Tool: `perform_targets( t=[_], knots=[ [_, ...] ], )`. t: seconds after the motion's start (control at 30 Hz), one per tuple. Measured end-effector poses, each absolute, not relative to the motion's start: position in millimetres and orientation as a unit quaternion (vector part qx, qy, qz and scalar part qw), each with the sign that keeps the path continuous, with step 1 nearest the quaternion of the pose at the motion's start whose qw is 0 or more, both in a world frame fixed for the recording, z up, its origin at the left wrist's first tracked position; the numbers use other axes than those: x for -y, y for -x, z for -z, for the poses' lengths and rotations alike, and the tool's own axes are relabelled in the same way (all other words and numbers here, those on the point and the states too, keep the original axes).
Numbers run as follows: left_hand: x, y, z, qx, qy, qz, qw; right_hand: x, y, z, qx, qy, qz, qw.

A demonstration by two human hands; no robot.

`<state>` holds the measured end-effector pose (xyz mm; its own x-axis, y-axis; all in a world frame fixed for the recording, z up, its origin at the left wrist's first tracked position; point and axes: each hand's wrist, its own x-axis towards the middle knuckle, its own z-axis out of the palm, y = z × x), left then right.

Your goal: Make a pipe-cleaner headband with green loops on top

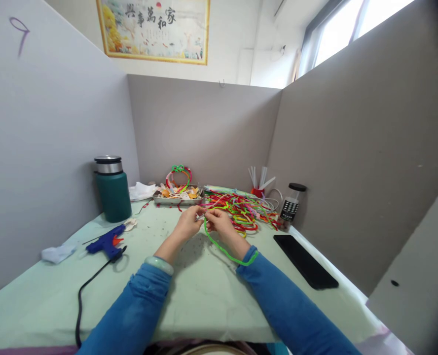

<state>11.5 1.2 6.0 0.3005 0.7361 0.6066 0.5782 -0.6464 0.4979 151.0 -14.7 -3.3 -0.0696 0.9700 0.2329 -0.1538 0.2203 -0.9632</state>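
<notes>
My left hand [188,224] and my right hand [221,224] meet over the middle of the table, fingertips nearly touching. A bright green pipe cleaner [219,245] hangs from the pinched fingers of my right hand and curves down across the right wrist to the blue cuff. The left thumb and fingers are closed at the same spot; a thin pale bit shows between the hands, too small to name. Just beyond them lies a tangled heap of coloured pipe cleaners [254,209] in red, yellow, green and pink.
Behind my hands stands a metal tray [178,201] of small cut pieces, with a twisted ring [179,178] on it. At left are a blue glue gun [108,242] with its cord, a green flask [113,195] and a white cloth [58,253]. A black phone [305,261] and a jar [291,207] stand right.
</notes>
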Motion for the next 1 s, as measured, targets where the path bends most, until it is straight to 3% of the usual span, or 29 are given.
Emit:
perform_targets(
  t=[0.13, 0.4, 0.73, 1.0],
  knots=[
    [-1, -10, -1, -0.371, -0.831, -0.414, 0.023, 13, -150, 4, 0.516, 0.385, -0.514, 0.567],
    [1, -10, -2, -0.367, -0.831, -0.419, 0.006, 10, -153, 3, 0.512, 0.389, -0.513, 0.569],
    [3, -10, -11, -0.408, -0.797, -0.442, 0.059, 13, -158, 1, 0.522, 0.375, -0.541, 0.542],
    [5, -8, -16, -0.498, -0.732, -0.418, 0.203, 11, -157, 5, 0.601, 0.389, -0.457, 0.528]
  ],
)
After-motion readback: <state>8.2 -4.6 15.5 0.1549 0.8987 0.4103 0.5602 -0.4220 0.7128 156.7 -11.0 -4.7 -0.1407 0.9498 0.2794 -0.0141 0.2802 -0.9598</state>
